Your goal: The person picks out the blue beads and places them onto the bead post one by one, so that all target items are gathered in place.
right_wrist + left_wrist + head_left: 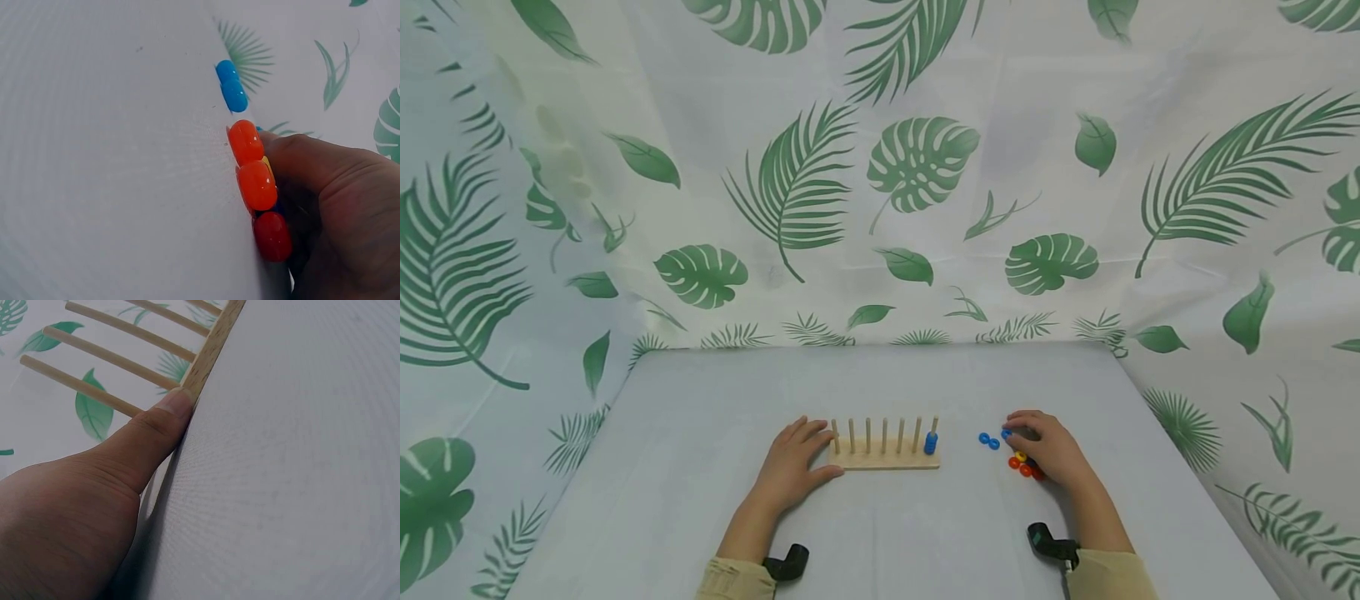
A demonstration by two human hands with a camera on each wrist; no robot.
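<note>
A wooden peg board (883, 460) with a row of upright pegs stands on the table. Several blue rings (931, 443) are stacked on its rightmost peg. My left hand (792, 467) grips the board's left end, the thumb (169, 409) against the front edge and the fingers by the end peg. To the right of the board, my right hand (1051, 448) pinches a blue ring (1007, 434) at its fingertips; the thumb hides most of it in the right wrist view. Under that hand lie orange-red rings (256, 185), a dark red ring (272, 236) and a yellow ring (1020, 456), partly covered.
Two loose blue rings (988, 441) lie between the board and my right hand. A white cloth covers the table (895, 533). Leaf-printed sheets (925, 250) hang at the back and both sides. Black devices (787, 563) are strapped to both wrists.
</note>
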